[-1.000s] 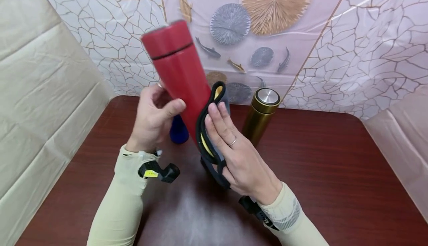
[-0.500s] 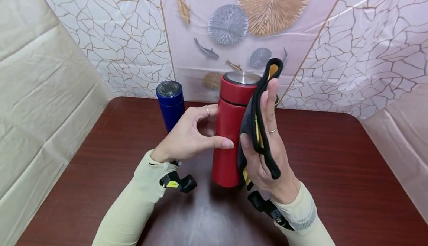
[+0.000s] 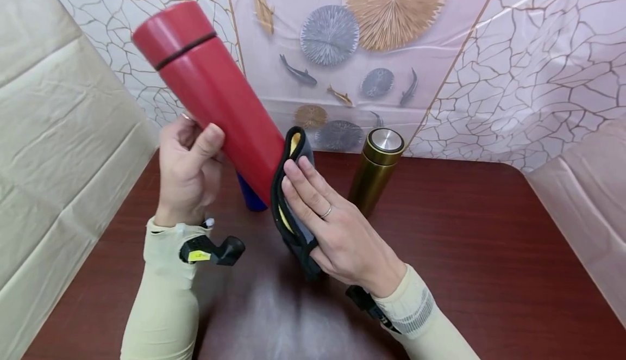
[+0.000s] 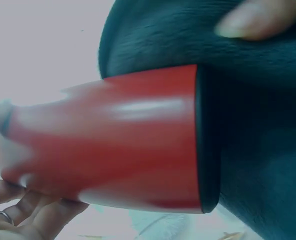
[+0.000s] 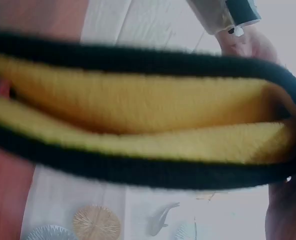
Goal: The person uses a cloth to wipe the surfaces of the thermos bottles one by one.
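Note:
My left hand (image 3: 188,169) grips a red thermos flask (image 3: 222,96) by its side and holds it off the table. The flask leans, its capped end up and to the left. Its lower end lies against a folded cloth (image 3: 280,208), dark grey outside, yellow inside, with black edging. Straight fingers of my right hand (image 3: 347,235) press the cloth from the right; a fingertip (image 4: 253,22) shows on its other face in the left wrist view. There the flask's black base rim (image 4: 208,145) borders the cloth. The right wrist view looks into the cloth's yellow fold (image 5: 153,105).
A gold thermos flask (image 3: 374,178) stands upright behind my right hand. A blue flask (image 3: 251,194) stands behind the red one, mostly hidden by it. The brown table (image 3: 469,240) ends against patterned sheeting at the back and pale sheeting on both sides.
The red flask stood upright in front of the gold one half a second ago. Left hand and flask have since swung up and left into a tilt; the cloth and right hand moved left too.

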{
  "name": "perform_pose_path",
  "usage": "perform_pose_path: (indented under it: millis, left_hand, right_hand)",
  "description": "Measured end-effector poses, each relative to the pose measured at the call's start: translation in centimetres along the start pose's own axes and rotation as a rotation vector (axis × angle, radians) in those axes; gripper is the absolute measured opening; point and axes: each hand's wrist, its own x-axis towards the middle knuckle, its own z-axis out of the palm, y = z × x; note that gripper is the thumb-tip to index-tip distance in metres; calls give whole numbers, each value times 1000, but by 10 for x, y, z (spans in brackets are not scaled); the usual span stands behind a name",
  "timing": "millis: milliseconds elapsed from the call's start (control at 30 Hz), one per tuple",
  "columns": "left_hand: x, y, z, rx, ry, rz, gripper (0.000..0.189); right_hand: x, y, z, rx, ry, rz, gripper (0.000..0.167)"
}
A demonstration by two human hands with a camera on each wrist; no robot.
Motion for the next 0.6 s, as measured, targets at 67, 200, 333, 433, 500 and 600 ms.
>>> perform_pose_path:
  millis: [67, 200, 333, 433, 500, 600]
  left_hand:
    - [0, 4, -2, -33, 3, -2, 42]
    - [-1, 5, -4, -33, 21, -23, 42]
    - [-2, -3, -1, 38, -9, -38, 34]
    - [-4, -10, 5, 237, -80, -80, 38]
    - [-6, -15, 10, 412, -158, -134, 48]
    - [-12, -23, 18, 592, -300, -257, 57]
  right_hand:
    - [1, 0, 0, 1, -2, -12, 79]
    - [0, 1, -1, 4, -17, -29, 80]
    - [-1, 1, -4, 26, -25, -7, 85]
    - [-1, 1, -8, 66, 15, 25, 88]
    - [0, 1, -11, 106, 80, 43, 88]
    - [1, 4, -17, 164, 227, 71, 65]
